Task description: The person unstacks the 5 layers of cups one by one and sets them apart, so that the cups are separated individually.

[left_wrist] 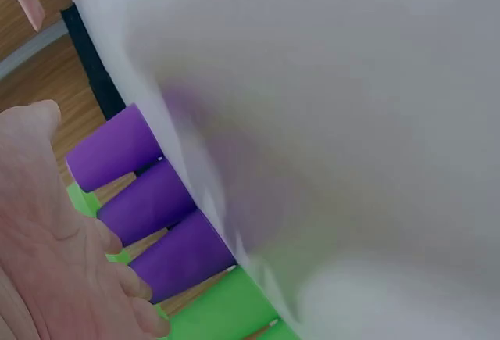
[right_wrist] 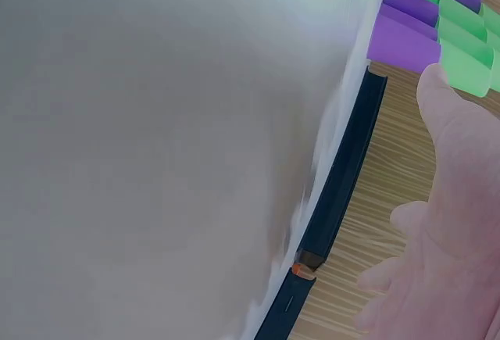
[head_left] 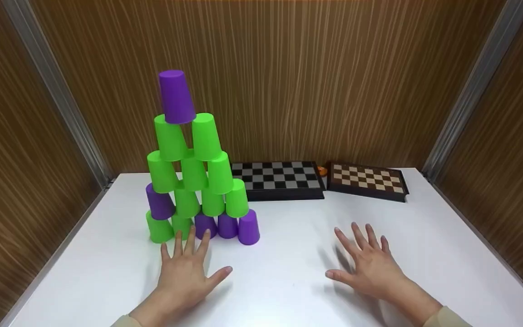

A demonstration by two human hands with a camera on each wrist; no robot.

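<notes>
On the left of the table stands a pyramid of upside-down plastic cups in stacked rows. A purple cup [head_left: 177, 97] tops it, resting on two green cups [head_left: 207, 137]. Below come more green cups [head_left: 194, 170], with one purple cup [head_left: 160, 202] at the left. The bottom row mixes green cups [head_left: 159, 228] and purple cups [head_left: 249, 228]. My left hand [head_left: 184, 274] hovers in front of the pyramid, fingers spread, and hides part of the bottom row in the head view. My right hand [head_left: 372, 270] is spread over the table's right side, holding nothing.
A black and grey checkered board [head_left: 279, 177] lies behind the pyramid at the back edge. A smaller brown and cream board [head_left: 368, 180] sits to its right, with a small orange object [head_left: 322, 171] between them. Wood-patterned walls [head_left: 279, 81] enclose the white table [head_left: 288, 254].
</notes>
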